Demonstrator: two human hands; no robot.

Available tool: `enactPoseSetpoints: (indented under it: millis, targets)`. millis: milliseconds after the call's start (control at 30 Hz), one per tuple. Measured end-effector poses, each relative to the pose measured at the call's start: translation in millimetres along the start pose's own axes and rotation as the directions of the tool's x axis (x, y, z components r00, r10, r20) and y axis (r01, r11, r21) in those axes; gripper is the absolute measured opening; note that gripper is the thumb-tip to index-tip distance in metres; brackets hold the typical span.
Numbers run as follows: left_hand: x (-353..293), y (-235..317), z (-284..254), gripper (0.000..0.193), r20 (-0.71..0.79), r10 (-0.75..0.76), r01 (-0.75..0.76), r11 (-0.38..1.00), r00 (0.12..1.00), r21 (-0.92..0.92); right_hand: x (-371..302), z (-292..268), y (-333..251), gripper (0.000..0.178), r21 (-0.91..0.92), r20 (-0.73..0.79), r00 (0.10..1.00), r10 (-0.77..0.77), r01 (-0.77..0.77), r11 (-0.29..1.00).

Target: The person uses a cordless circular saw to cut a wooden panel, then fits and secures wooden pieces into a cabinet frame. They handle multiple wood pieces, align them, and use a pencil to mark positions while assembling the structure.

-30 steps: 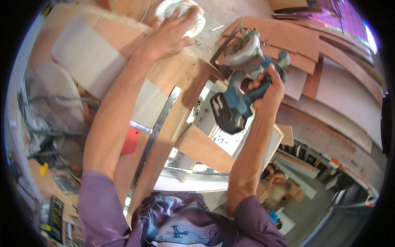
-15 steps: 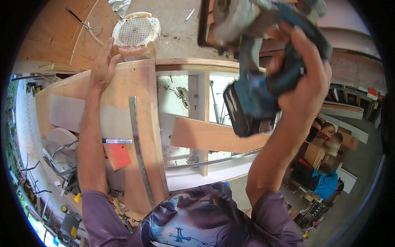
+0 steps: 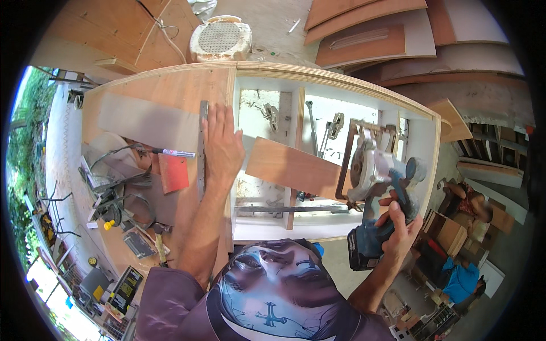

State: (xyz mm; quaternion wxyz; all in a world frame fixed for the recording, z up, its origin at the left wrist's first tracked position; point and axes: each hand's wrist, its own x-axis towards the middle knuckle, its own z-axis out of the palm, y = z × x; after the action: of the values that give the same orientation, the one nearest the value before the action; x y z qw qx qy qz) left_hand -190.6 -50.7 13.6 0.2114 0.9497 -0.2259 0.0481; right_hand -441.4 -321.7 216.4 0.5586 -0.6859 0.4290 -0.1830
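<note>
The cordless circular saw (image 3: 378,190) hangs in the right hand (image 3: 401,219), fingers wrapped tight round its grip, lifted just over the near edge of the open plywood cabinet (image 3: 335,79), blade clear of the wood, it seems. The left hand (image 3: 222,145) lies flat and open on the panel, pressing beside the steel ruler (image 3: 201,148), likely to steady it. A marker pen (image 3: 173,152) lies just left. Inside the cabinet a loose board (image 3: 290,167) slants across, with hardware scattered beyond. Farther off sits a white fan (image 3: 220,37), then stacked sheets (image 3: 369,34).
</note>
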Motion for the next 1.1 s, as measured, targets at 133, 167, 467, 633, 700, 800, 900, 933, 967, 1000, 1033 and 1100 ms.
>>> enactPoseSetpoints:
  millis: [133, 167, 467, 633, 700, 800, 900, 933, 967, 1000, 1033, 1100]
  targets:
    - [-26.5, -11.1, -6.0, 0.074, 0.037, -0.025, 0.023, 0.998, 0.999, 0.061, -27.0, -9.5, 16.7, 0.038, 0.010, -0.019, 0.996, 0.089, -0.089, 0.996]
    - [-25.2, -15.8, -6.2, 0.076, 0.038, -0.041, 0.038, 0.997, 0.998, 0.066, -33.8, -11.0, 18.1, 0.038, 0.016, -0.051, 0.991, 0.127, -0.126, 0.992]
    - [55.8, -28.5, 2.3, 0.062, 0.097, 0.323, -0.337, 0.903, 0.941, 0.268, -69.7, -19.7, 31.5, 0.031, 0.122, 0.009, 0.988, 0.156, -0.156, 0.980]
    - [96.4, -18.8, 1.1, 0.053, 0.265, 0.414, -0.491, 0.745, 0.871, 0.452, -67.3, -28.2, 40.2, 0.020, 0.131, 0.025, 0.974, 0.224, -0.225, 0.965]
    - [115.3, -17.7, -3.1, 0.051, 0.290, 0.460, -0.543, 0.666, 0.839, 0.512, -61.7, -31.9, 42.9, 0.019, 0.159, 0.021, 0.970, 0.241, -0.241, 0.957]
    - [136.8, -16.4, -15.2, 0.048, 0.381, 0.486, -0.616, 0.574, 0.787, 0.539, -51.4, -39.1, 46.8, 0.019, 0.164, 0.032, 0.965, 0.262, -0.263, 0.951]
    - [150.1, -8.7, -21.9, 0.048, 0.413, 0.459, -0.617, 0.590, 0.787, 0.520, -40.2, -47.1, 51.6, 0.020, 0.143, 0.021, 0.969, 0.247, -0.248, 0.958]
    - [153.9, -6.4, -24.3, 0.047, 0.399, 0.436, -0.591, 0.614, 0.807, 0.524, -35.8, -49.4, 53.7, 0.021, 0.130, 0.018, 0.972, 0.232, -0.233, 0.964]
    - [155.9, -4.3, -25.7, 0.047, 0.367, 0.437, -0.571, 0.630, 0.821, 0.527, -31.8, -51.4, 55.0, 0.021, 0.115, 0.017, 0.975, 0.222, -0.222, 0.968]
    - [157.0, -2.9, -26.1, 0.048, 0.389, 0.464, -0.606, 0.613, 0.796, 0.508, -28.1, -52.9, 56.4, 0.021, 0.108, 0.013, 0.976, 0.216, -0.216, 0.970]
    - [159.7, -2.7, -26.9, 0.050, 0.387, 0.514, -0.643, 0.587, 0.766, 0.493, -23.8, -54.1, 57.6, 0.021, 0.102, 0.011, 0.978, 0.207, -0.207, 0.973]
    - [163.1, -4.6, -26.7, 0.051, 0.432, 0.549, -0.697, 0.528, 0.716, 0.485, -17.2, -56.4, 58.2, 0.021, 0.089, 0.010, 0.980, 0.200, -0.200, 0.976]
